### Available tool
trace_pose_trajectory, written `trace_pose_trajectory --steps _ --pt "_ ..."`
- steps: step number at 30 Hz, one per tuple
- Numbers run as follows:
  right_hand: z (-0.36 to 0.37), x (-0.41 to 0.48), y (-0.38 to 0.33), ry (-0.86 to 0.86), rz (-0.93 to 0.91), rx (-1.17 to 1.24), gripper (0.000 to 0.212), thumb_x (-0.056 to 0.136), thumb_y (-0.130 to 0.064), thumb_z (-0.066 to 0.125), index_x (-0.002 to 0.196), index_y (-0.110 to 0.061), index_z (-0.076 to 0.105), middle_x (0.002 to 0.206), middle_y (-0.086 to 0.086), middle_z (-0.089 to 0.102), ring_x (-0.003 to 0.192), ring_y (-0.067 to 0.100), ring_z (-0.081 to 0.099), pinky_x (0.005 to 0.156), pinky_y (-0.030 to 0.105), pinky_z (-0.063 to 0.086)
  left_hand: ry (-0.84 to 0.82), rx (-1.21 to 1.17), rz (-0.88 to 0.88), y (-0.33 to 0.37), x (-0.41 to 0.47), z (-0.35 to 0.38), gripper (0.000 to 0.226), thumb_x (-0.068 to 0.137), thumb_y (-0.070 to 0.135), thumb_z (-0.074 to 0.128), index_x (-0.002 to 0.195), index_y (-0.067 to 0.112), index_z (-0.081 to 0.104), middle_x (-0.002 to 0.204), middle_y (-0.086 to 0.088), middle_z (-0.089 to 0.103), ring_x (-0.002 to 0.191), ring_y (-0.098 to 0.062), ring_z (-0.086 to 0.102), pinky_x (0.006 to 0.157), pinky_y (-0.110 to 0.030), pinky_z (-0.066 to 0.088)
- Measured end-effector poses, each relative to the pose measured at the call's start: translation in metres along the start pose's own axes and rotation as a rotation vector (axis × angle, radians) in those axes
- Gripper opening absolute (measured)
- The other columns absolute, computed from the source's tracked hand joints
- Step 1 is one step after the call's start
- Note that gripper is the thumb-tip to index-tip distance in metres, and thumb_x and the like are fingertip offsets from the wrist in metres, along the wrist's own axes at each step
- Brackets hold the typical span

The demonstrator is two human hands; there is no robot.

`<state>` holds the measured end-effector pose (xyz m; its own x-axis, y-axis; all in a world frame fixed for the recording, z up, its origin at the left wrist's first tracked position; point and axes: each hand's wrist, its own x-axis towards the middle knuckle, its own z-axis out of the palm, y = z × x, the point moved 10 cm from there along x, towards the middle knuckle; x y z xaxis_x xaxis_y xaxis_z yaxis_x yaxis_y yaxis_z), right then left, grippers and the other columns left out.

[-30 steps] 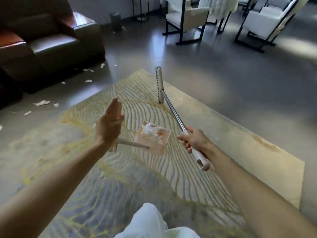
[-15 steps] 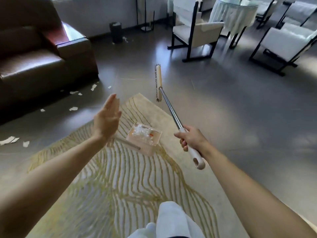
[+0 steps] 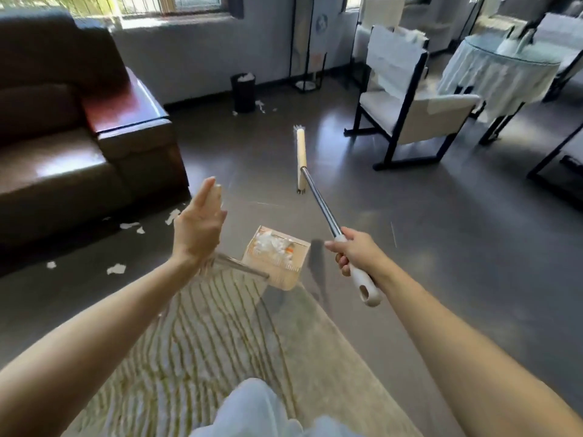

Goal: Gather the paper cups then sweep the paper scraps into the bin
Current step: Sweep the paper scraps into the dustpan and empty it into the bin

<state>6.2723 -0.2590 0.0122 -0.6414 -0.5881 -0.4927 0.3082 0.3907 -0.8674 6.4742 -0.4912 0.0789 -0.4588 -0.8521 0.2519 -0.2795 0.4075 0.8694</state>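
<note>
Dark glossy floor (image 3: 410, 231), with daylight from windows along the top edge. A brown leather sofa (image 3: 63, 146) fills the upper left. Upper right holds a white chair (image 3: 426, 118) on a black frame and a cloth-draped round table (image 3: 501, 70). A pale rug (image 3: 205, 342) with wavy lines lies lower centre, and a light trouser leg (image 3: 252, 408) shows at the bottom edge.

A black bin (image 3: 243, 91) stands by the far wall, upper centre, with white paper heaped at its rim and a few bits at its base. Paper scraps (image 3: 116, 269) lie scattered on the floor along the sofa front, left of centre, well apart from the bin.

Right hand (image 3: 356, 253): fingers wrapped round the white grip of the broom (image 3: 321, 206). The metal shaft runs up and left to the brush head at mid-frame.

Left hand (image 3: 198, 228): back toward the camera, fingers straight and together, pointing up. The handle of the dustpan (image 3: 284, 274) emerges from under the wrist. The hold is hidden behind the hand, so the grip cannot be told.

The pan hangs between the two hands over the rug's far edge. It carries crumpled white paper (image 3: 268, 244) and something orange. Whether cups are among it cannot be told.
</note>
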Motion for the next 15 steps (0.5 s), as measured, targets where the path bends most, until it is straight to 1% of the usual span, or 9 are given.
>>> trace_pose_trajectory --steps 2,4,5,6,7,8,10,12,15 --pt "0.006 0.070 -0.049 -0.025 0.000 0.008 0.055 0.092 -0.003 0.059 0.139 0.000 0.030 0.069 0.005 0.040 0.045 0.007 0.034 0.034 0.015 0.032 0.029 -0.002 -0.004 -0.006 0.066 0.016 0.059 0.092 0.021 0.062 0.145 0.033 0.039 0.111 0.009 0.054 0.071 0.000 0.052 0.058 0.002 0.041" --pt "0.014 0.144 -0.087 -0.032 -0.003 0.004 0.053 0.092 -0.003 0.059 0.136 0.001 0.030 0.069 0.004 0.041 0.045 0.006 0.034 0.034 0.015 0.031 0.052 -0.022 -0.049 -0.022 0.134 0.038 0.059 0.091 0.020 0.064 0.143 0.035 0.040 0.107 0.006 0.060 0.063 -0.006 0.056 0.052 -0.009 0.047" --pt "0.019 0.183 -0.103 -0.038 -0.003 0.005 0.053 0.092 -0.003 0.059 0.136 0.002 0.030 0.068 0.004 0.042 0.043 0.005 0.034 0.034 0.014 0.031 0.064 -0.031 -0.071 -0.031 0.168 0.050 0.059 0.091 0.019 0.064 0.142 0.036 0.042 0.106 0.005 0.062 0.060 -0.010 0.057 0.052 -0.013 0.048" --pt "0.025 0.222 -0.119 -0.047 -0.004 0.000 0.052 0.092 -0.003 0.058 0.136 0.002 0.030 0.067 0.004 0.042 0.041 0.004 0.035 0.034 0.014 0.031 0.073 -0.034 -0.073 -0.038 0.204 0.064 0.058 0.091 0.018 0.064 0.142 0.036 0.043 0.107 0.006 0.063 0.062 -0.012 0.059 0.056 -0.016 0.050" --pt "0.031 0.260 -0.134 -0.050 -0.005 -0.010 0.053 0.092 -0.002 0.058 0.136 0.002 0.030 0.066 0.004 0.042 0.039 0.004 0.035 0.034 0.014 0.031 0.067 -0.024 -0.062 -0.045 0.240 0.079 0.058 0.091 0.018 0.064 0.143 0.034 0.043 0.111 0.008 0.061 0.072 -0.013 0.062 0.065 -0.017 0.052" --pt "0.038 0.298 -0.151 -0.052 -0.010 -0.017 0.054 0.092 -0.002 0.058 0.138 0.002 0.031 0.066 0.004 0.042 0.037 0.003 0.036 0.034 0.015 0.032 0.057 -0.008 -0.049 -0.052 0.276 0.094 0.058 0.091 0.017 0.064 0.143 0.032 0.043 0.118 0.008 0.060 0.086 -0.012 0.063 0.078 -0.019 0.051" --pt "0.053 0.370 -0.187 -0.072 -0.012 -0.007 0.058 0.092 -0.003 0.059 0.143 -0.005 0.032 0.066 0.004 0.044 0.035 0.003 0.038 0.033 0.015 0.034 0.033 0.017 -0.052 -0.063 0.349 0.119 0.058 0.092 0.016 0.063 0.144 0.029 0.042 0.132 0.003 0.057 0.110 -0.016 0.058 0.097 -0.029 0.046" --pt "0.065 0.430 -0.227 -0.090 0.003 0.006 0.061 0.091 -0.004 0.060 0.145 -0.011 0.031 0.064 0.004 0.045 0.035 0.003 0.038 0.034 0.016 0.035 0.030 0.023 -0.073 -0.069 0.420 0.135 0.058 0.093 0.015 0.062 0.145 0.028 0.042 0.138 -0.002 0.054 0.118 -0.020 0.055 0.101 -0.034 0.045" --pt "0.073 0.511 -0.280 -0.099 0.021 0.025 0.057 0.091 -0.006 0.062 0.141 -0.006 0.035 0.061 0.001 0.043 0.036 0.002 0.038 0.035 0.016 0.036 0.036 0.059 -0.075 -0.068 0.524 0.153 0.059 0.093 0.012 0.062 0.146 0.026 0.041 0.142 -0.001 0.050 0.124 -0.017 0.050 0.104 -0.029 0.038"
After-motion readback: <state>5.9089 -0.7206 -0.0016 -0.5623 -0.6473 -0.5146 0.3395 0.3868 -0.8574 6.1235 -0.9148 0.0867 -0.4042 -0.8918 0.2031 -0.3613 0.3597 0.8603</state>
